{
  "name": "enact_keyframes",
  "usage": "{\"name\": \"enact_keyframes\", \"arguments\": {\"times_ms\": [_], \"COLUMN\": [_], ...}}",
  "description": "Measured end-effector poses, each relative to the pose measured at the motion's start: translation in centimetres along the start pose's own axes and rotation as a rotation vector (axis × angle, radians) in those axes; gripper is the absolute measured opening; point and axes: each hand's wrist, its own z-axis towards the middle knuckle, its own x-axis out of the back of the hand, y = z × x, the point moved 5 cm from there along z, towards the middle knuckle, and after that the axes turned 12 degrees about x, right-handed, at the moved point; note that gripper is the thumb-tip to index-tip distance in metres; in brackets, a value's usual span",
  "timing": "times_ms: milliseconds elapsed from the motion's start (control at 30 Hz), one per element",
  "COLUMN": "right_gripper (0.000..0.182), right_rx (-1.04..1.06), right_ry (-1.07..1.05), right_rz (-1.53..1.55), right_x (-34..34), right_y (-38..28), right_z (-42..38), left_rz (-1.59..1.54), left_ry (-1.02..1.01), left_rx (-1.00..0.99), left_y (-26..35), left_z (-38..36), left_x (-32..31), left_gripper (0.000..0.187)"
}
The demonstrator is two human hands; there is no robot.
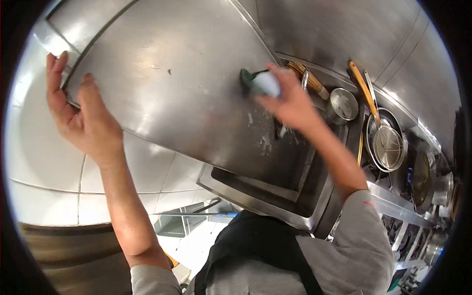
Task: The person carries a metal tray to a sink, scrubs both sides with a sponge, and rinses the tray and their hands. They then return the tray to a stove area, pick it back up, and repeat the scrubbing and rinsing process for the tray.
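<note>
A large stainless steel panel (182, 73) fills the upper left and middle, tilted over a metal basin. At its left edge is my left hand (86, 115), thumb in front of the rim and fingers apart around the edge. My right hand (287, 98), slightly blurred, presses a light-coloured pad (267, 83) and a dark green cloth or scourer (247, 78) to the panel's right part. Small dark specks and whitish smears show on the metal.
Right of the panel stand a bundle of thin sticks (310, 78) and a metal pot (343, 104). Further right, a pan (371, 129) holds a wire strainer (388, 147) on a stove. The dark basin (265, 189) lies below, with white tiles (44, 147) at left.
</note>
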Motion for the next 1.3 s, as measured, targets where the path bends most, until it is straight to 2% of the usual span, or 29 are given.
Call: {"name": "enact_keyframes", "arguments": {"times_ms": [33, 100, 133, 167, 300, 367, 433, 467, 500, 533, 567, 600, 633, 667, 733, 800, 867, 933, 1000, 1067, 1100, 1133, 1167, 1200, 1267, 1300], "right_gripper": [0.075, 0.077, 0.078, 0.079, 0.060, 0.046, 0.040, 0.038, 0.041, 0.047, 0.054, 0.055, 0.053, 0.046, 0.043, 0.049, 0.048, 0.042, 0.038, 0.039, 0.031, 0.036, 0.036, 0.044, 0.046, 0.045], "right_rx": [-0.005, 0.166, 0.262, 0.354, 0.521, 0.392, 0.083, -0.014, -0.063, -0.206, -0.341, -0.659, -0.595, -0.507, -0.223, 0.066, 0.346, 0.499, 0.397, 0.251, 0.188, 0.125, 0.076, 0.037, -0.091, -0.159], "right_ry": [0.037, 0.260, 0.309, 0.357, 0.660, 0.676, 0.624, 0.621, 0.712, 0.643, 0.544, 0.357, 0.456, 0.432, 0.600, 0.377, 0.336, 0.515, 0.629, 0.540, 0.660, 0.781, 0.600, 0.418, 0.570, 0.540], "right_rz": [-0.082, 0.032, 0.048, 0.062, 0.096, 0.061, 0.170, 0.207, 0.016, -0.150, -0.168, 0.118, -0.191, -0.093, 0.187, 0.079, 0.134, 0.180, 0.080, -0.041, -0.077, -0.112, -0.233, -0.350, -0.332, -0.408], "right_x": [-2.2, -6.0, -6.8, -7.4, -6.5, -6.0, -5.4, -4.7, -4.4, -5.4, -6.8, -5.3, -8.3, -8.3, -10.7, -9.6, -8.2, -7.3, -5.9, -5.5, -4.7, -3.7, -4.4, -5.3, -5.3, -5.9], "right_y": [-3.3, -7.5, -9.1, -10.6, -14.3, -11.1, -4.3, -0.9, 2.2, 7.3, 12.8, 10.9, 15.4, 12.9, 8.1, -0.4, -6.5, -8.5, -8.5, -5.3, -2.9, -1.0, 1.3, 4.2, 7.0, 9.8], "right_z": [-0.2, -1.0, -0.3, 0.3, 10.2, 15.2, 16.0, 13.4, 9.5, 5.0, 0.1, -4.4, -10.1, -12.8, -14.3, -10.0, -3.3, 4.4, 11.7, 18.2, 19.7, 20.0, 19.5, 18.3, 11.4, 8.3], "left_rz": [0.018, 0.046, 0.075, 0.041, -0.002, 0.012, -0.055, -0.090, -0.124, -0.136, -0.112, -0.090, -0.069, -0.070, -0.056, -0.070, -0.107, -0.081, -0.069, -0.065, -0.073, -0.080, -0.087, -0.081, -0.068, -0.071], "left_ry": [-0.001, -0.013, -0.042, -0.030, -0.054, -0.053, -0.014, -0.012, -0.005, 0.019, 0.019, 0.021, 0.015, -0.044, -0.036, -0.051, -0.073, -0.067, -0.049, -0.030, -0.035, -0.039, -0.037, -0.037, -0.028, -0.030], "left_rx": [0.008, 0.030, -0.035, -0.018, 0.049, 0.093, 0.051, 0.064, 0.076, 0.121, 0.113, 0.106, 0.104, 0.047, 0.059, 0.060, 0.048, 0.049, 0.054, 0.072, 0.076, 0.078, 0.075, 0.078, 0.088, 0.096], "left_y": [0.1, 0.1, 0.1, -0.1, -0.7, -0.9, -1.1, -1.6, -2.0, -2.1, -1.9, -1.7, -1.8, -2.0, -1.9, -1.7, -1.7, -1.9, -2.2, -2.2, -2.2, -2.2, -2.2, -2.3, -2.4, -2.4], "left_z": [0.0, 0.0, -0.1, 0.1, -0.8, -1.0, -1.4, -1.5, -1.4, -1.4, -1.4, -1.4, -1.5, -1.2, -1.3, -1.3, -1.4, -1.3, -1.3, -1.4, -1.5, -1.6, -1.5, -1.4, -1.5, -1.5], "left_x": [0.1, 0.1, 0.1, 0.2, -0.5, -0.6, -1.1, -1.0, -0.8, -0.9, -1.0, -1.1, -1.2, -1.2, -1.5, -1.7, -1.7, -1.5, -1.4, -1.4, -1.5, -1.5, -1.5, -1.5, -1.5, -1.4], "left_gripper": [0.040, 0.038, 0.037, 0.036, 0.033, 0.032, 0.032, 0.032, 0.032, 0.033, 0.033, 0.033, 0.033, 0.033, 0.031, 0.029, 0.028, 0.028, 0.027, 0.027, 0.027, 0.026, 0.026, 0.026, 0.025, 0.024]}}
